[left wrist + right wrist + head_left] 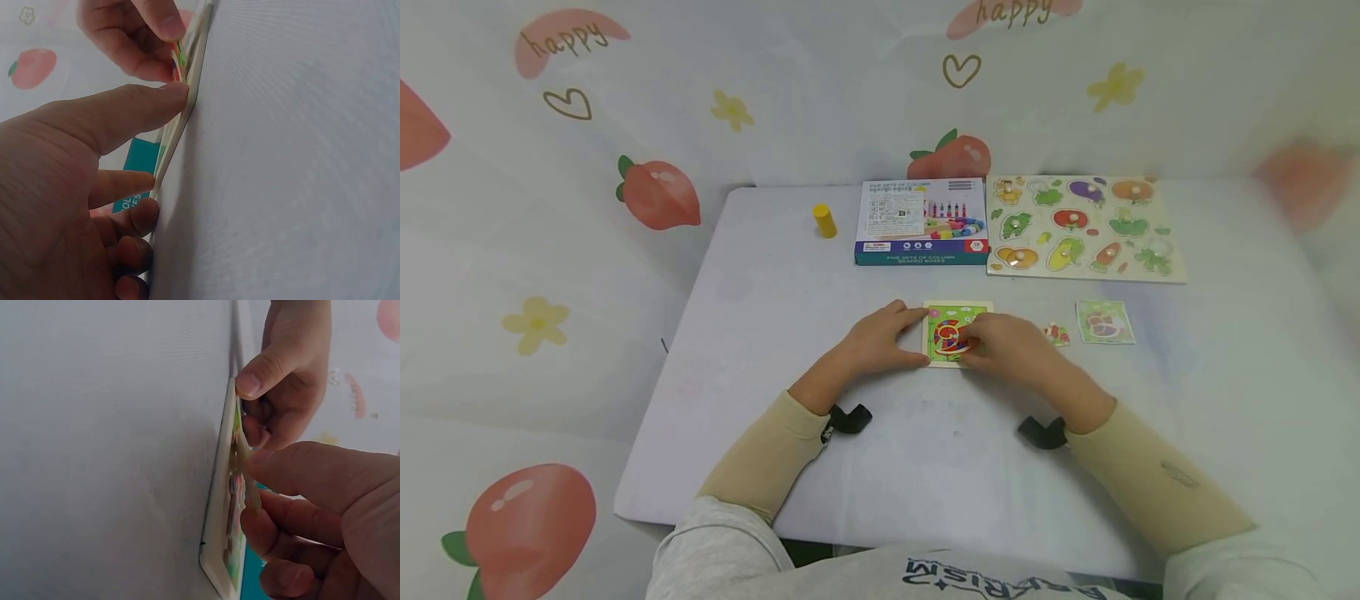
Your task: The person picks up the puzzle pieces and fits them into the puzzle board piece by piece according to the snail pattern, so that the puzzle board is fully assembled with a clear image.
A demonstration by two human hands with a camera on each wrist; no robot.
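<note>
A small square wooden picture puzzle (958, 304) with a green and red picture lies flat on the table in front of the person. The left hand (880, 337) holds it at its left side, thumb at the near corner and index finger at the far corner. Over its right half, the right hand (1015, 350) pinches a thin wooden puzzle piece (252, 490) between thumb and fingers. That piece stands tilted against the board in the right wrist view; its coloured face shows in the left wrist view. The right hand hides part of the picture.
Behind stand a boxed bead set (921, 225) and a vegetable peg board (1082, 229), side by side. A yellow cylinder (824, 222) is left of the box. Right of the right hand lie a small colourful piece (1057, 334) and a square picture card (1106, 322).
</note>
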